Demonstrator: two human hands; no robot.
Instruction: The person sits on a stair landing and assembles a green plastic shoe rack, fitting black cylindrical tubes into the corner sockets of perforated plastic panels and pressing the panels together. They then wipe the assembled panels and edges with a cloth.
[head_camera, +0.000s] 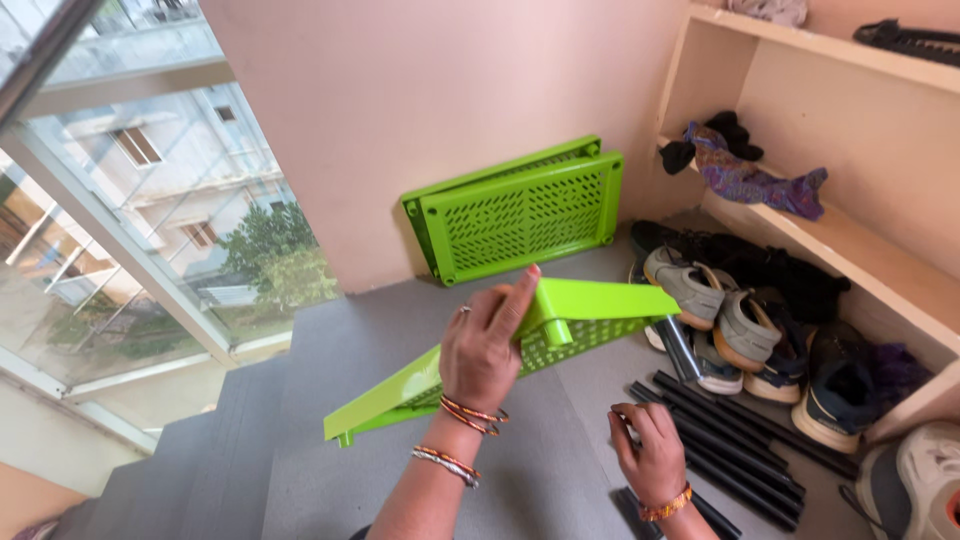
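Grey floor (520, 470) at the top of a staircase fills the head view, with a pink wall behind, a tall window on the left and built-in shelves (850, 235) on the right carrying crumpled cloth (745, 180).

Two green perforated panels (520, 210) lean against the wall, on edge. Shoes (720, 320) crowd the floor under the lower shelf.

The left hand (485, 350) holds a third green panel (500, 355) up off the floor, in mid-air in front of the person. Its grip is pressed on the panel's upper edge near the middle, fingers folded over the top, thumb hidden behind. The panel's long axis runs from lower left, where a small peg sticks down at the corner, up to the right, where the far end sits just above the shoes.

The right hand (650, 455) is low, over a bundle of black tubes (740, 440) lying on the floor. Its fingers are curled, with the fingertips touching the near tube ends; I cannot tell whether the grip has closed on one. The tubes lie side by side, their long axes running from near left to far right, toward the shoes. One thicker tube (680, 345) stands apart, just under the panel's right end.

The tubes lie right of and below the held panel, and the right hand is the nearer to them.
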